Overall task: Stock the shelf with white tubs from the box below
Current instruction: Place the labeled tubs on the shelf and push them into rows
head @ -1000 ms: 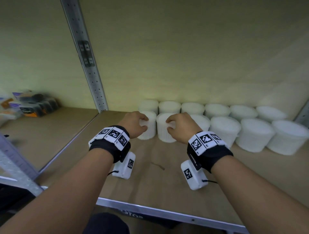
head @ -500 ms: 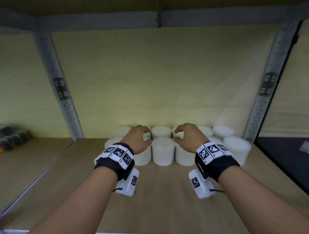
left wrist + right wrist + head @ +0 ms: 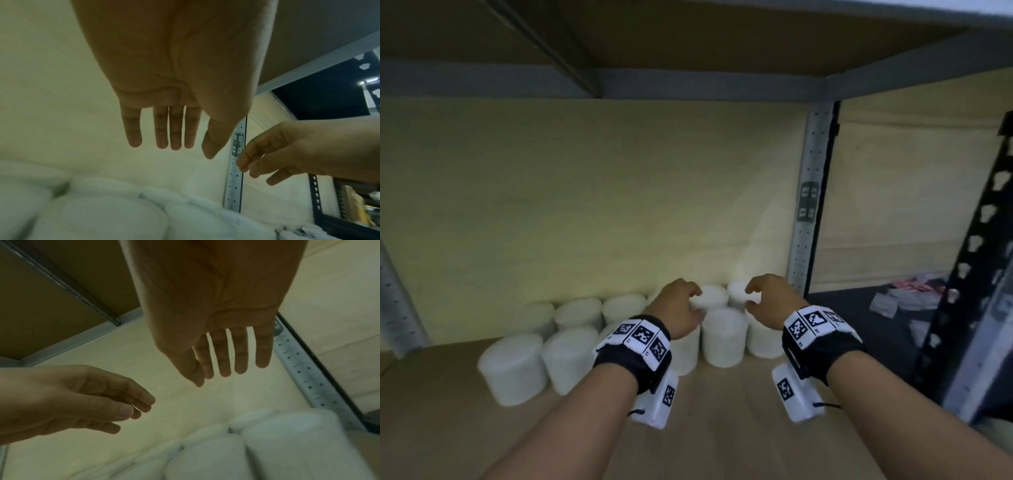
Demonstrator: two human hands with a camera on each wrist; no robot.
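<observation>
Two rows of white tubs point(image 3: 724, 337) stand on the wooden shelf point(image 3: 722, 431) against the back wall. My left hand point(image 3: 683, 306) hovers just above the front row with relaxed fingers and holds nothing. My right hand point(image 3: 762, 301) hovers beside it, one tub further right, also empty. In the left wrist view the left hand's fingers point(image 3: 175, 129) hang straight over the tubs point(image 3: 102, 219). The right wrist view shows the right hand's fingers point(image 3: 224, 356) spread and straight above the tubs point(image 3: 287, 451). The box below is out of view.
A grey perforated upright point(image 3: 808, 212) stands just right of the last tub. The underside of the upper shelf point(image 3: 688, 37) is close overhead. A black rack point(image 3: 976, 281) and loose packets point(image 3: 904, 298) lie further right. Bare shelf board runs in front of the tubs.
A second ago each hand gripped a tub in the front row. Both have let go and now hang open above the tubs. The head view has swung to the right end of the rows.
</observation>
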